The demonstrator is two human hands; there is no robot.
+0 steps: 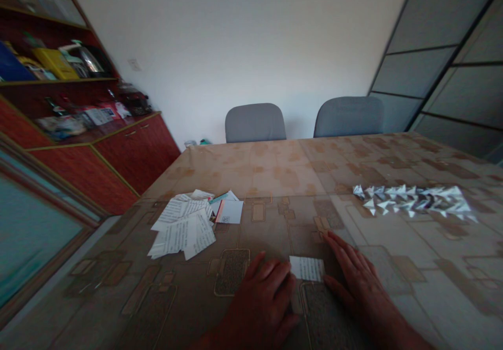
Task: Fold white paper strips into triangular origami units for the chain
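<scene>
A small printed paper piece [307, 269] lies on the patterned tablecloth between my two hands. My left hand [264, 295] rests at its left edge, fingers bent and somewhat apart, with no object visible in it. At the paper's right edge is my right hand [356, 271], lying with its fingers stretched out and its thumb close to the paper's lower right corner. Further left, a loose pile of printed paper pieces [183, 224] is spread out, with a white card [231, 211] at its right side. Several folded paper pieces [416, 200] stand in rows at the right.
The table [275, 166] reaches back to two grey chairs [255, 123] by the wall. A red cabinet [137, 151] with bottles, a kettle and boxes stands at the left. Panelled doors [420, 67] are at the right.
</scene>
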